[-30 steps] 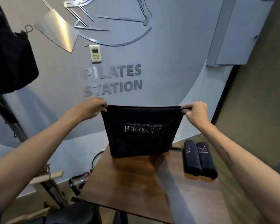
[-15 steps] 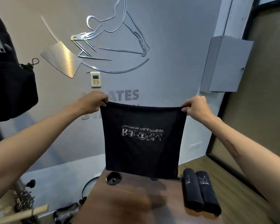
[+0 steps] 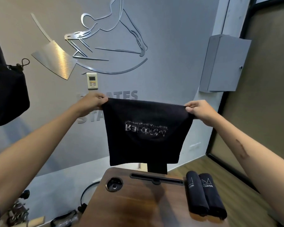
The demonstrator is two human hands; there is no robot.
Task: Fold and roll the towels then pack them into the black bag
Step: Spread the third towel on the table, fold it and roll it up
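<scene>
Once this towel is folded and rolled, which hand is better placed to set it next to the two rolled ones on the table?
Probably the right hand. It pinches the towel's right top corner, and the two rolled towels lie on the table's right side, below that arm. The left hand would have to cross over.

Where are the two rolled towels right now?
In the head view, the rolled towels lie side by side, touching, on the wooden table's right edge, below the right hand.

dim, soft, wide-angle edge distortion
</scene>
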